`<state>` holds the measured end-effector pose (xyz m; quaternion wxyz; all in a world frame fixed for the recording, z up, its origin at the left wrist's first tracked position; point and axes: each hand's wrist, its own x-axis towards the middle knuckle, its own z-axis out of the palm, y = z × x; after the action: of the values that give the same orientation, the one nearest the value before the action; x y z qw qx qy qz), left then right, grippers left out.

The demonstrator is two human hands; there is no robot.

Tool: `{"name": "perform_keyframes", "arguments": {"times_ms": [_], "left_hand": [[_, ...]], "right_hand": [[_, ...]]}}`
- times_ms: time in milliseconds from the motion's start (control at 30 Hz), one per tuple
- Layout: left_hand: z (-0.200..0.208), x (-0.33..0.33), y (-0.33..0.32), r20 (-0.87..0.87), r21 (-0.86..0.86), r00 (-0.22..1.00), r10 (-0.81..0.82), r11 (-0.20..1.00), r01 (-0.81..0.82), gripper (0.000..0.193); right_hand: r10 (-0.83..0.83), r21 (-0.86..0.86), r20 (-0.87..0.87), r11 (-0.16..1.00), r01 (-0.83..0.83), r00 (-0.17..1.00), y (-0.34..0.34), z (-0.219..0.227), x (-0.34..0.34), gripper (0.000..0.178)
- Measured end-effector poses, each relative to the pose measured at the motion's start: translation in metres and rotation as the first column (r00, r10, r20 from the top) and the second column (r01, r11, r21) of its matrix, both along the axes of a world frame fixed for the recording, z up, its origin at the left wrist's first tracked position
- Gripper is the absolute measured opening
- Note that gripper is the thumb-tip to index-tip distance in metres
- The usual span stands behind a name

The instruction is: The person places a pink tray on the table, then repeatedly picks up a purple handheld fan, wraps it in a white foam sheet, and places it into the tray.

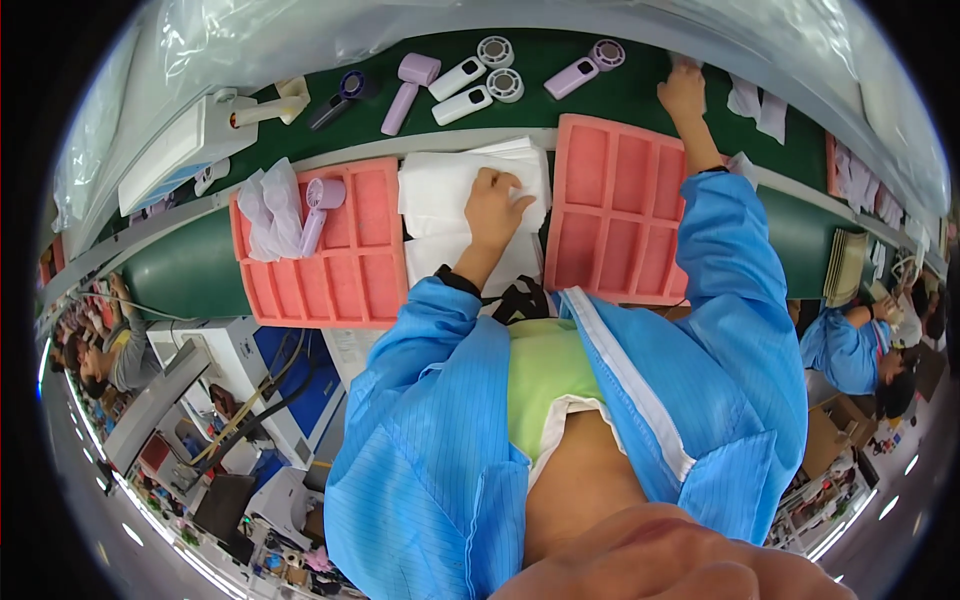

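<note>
A green tabletop (pixel 640 88) is seen curving across the upper part of the frame. Two pink compartment trays are set near its close side: the left tray (pixel 380 290), left of centre, is partly filled, while in the right tray (pixel 630 160), right of centre, no contents are seen. A stack of white sheets (pixel 430 190) is laid between them. White pouches (pixel 272 212) and a pale purple fan (pixel 320 205) are held on the left tray. Further handheld fans are spread along the top of the frame: a dark one (pixel 338 100) at upper left, a purple one (pixel 405 98) and two white ones (pixel 465 105) near upper centre, and another purple one (pixel 578 76) to their right. The left hand (pixel 493 208) is poised over the sheets, fingers bent, thumb apart, nothing seen in it. The right hand (pixel 683 92) is stretched to the upper right, where a small pale item (pixel 686 61) is met by its fingertips; whether it is gripped cannot be told. A reach or pick-up appears to be in hand, and a secure pinch on that item seems called for next.
</note>
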<state>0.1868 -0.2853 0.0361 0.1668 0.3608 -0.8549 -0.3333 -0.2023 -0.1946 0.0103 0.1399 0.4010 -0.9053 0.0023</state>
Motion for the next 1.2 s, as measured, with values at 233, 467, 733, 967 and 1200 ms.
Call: {"name": "perform_keyframes", "arguments": {"times_ms": [233, 467, 733, 967, 1200], "left_hand": [[-0.015, -0.007, -0.002, -0.044, 0.119, 0.998, 0.042, 0.992, -0.036, 0.016], [-0.026, 0.016, -0.02, -0.107, 0.351, 0.982, 0.159, 0.93, -0.112, 0.015], [0.007, 0.017, -0.006, -0.279, 0.5, 0.943, 0.178, 0.866, -0.016, 0.015], [0.085, 0.019, 0.014, -0.392, 0.809, 0.85, 0.35, 0.571, 0.138, 0.013], [0.106, 0.024, 0.028, -0.457, 0.41, 0.883, 0.108, 0.906, 0.101, 0.009]], "right_hand": [[0.437, -0.401, 0.693, 0.895, -0.197, 0.574, -0.061, -0.04, -0.033, 0.066], [0.425, -0.445, 0.858, 0.895, 0.004, 0.288, -0.018, 0.077, 0.069, 0.053], [0.42, -0.54, 0.685, 0.841, 0.028, 0.595, 0.038, 0.111, 0.258, 0.057], [0.541, -0.672, 0.541, 0.739, -0.055, 0.644, 0.034, 0.096, 0.327, 0.063], [0.453, -0.664, 0.502, 0.748, -0.008, 0.737, 0.031, 0.111, 0.311, 0.081]]}}
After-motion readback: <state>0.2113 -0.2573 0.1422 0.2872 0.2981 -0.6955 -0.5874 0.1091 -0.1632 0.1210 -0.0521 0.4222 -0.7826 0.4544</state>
